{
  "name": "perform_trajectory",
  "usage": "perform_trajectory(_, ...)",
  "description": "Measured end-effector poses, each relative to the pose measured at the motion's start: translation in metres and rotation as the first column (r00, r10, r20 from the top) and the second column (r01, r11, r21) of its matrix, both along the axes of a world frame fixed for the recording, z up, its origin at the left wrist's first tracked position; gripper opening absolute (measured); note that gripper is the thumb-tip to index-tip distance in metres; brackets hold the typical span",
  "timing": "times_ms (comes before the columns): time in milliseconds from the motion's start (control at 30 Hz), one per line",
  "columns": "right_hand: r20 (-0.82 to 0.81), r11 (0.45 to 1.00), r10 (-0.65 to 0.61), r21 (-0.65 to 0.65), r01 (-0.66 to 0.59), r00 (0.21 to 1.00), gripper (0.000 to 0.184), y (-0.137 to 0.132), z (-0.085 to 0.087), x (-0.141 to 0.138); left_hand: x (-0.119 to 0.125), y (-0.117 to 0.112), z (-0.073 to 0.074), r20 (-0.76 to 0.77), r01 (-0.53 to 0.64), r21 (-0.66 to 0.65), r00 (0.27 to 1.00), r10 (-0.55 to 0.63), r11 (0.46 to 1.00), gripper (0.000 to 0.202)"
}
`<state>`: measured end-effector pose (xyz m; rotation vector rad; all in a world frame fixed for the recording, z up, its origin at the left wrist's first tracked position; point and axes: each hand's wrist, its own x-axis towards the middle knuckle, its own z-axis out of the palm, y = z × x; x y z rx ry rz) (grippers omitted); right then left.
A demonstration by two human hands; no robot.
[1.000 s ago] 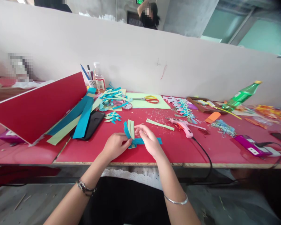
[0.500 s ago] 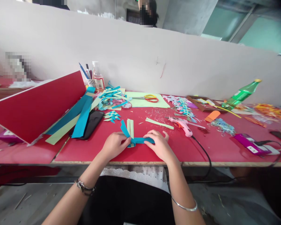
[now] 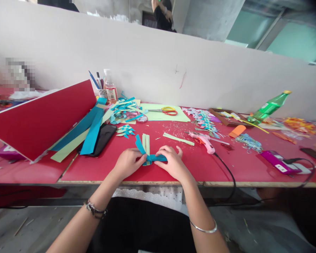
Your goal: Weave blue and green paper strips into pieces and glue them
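Near the table's front edge, blue and pale green paper strips (image 3: 145,143) are woven together into a small piece. My left hand (image 3: 130,161) pinches the left side of this weave between thumb and fingers. On the other side, my right hand (image 3: 171,162) grips a blue paper strip (image 3: 153,157) that runs out to the right from the weave. The pale green ends and one blue end stick up away from me. A finished-looking blue and green woven piece (image 3: 125,130) lies just beyond my left hand. Loose pale green strips (image 3: 178,138) lie beyond my right hand.
A pink glue gun (image 3: 205,143) with its cord lies to the right. Scissors (image 3: 166,111) rest on green paper sheets (image 3: 173,117). At left are a black phone (image 3: 105,138), long paper strips (image 3: 92,135) and a leaning red board (image 3: 50,119). A green bottle (image 3: 271,108) tilts at right.
My right hand has slid left along the blue strip, closer to the weave and to my left hand. The left hand keeps its hold in about the same place.
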<state>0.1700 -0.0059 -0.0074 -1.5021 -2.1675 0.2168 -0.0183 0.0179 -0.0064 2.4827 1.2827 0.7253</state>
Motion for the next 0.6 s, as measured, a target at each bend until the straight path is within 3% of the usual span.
perform_trajectory(333,0.041,0.999,0.046,0.013,-0.046,0.998,0.008,0.0013,0.0062,-0.0038,0.0003,-0.0001,0.0000,0.017,0.002,-0.001,1.000,-0.002,1.000,0.040)
perform_trajectory(600,0.074,0.991,0.124,0.033,-0.126,0.990,0.016,0.0051,0.0071,0.0029,0.0002,-0.0005,-0.0004,0.030,0.005,-0.016,1.000,-0.004,1.000,0.038)
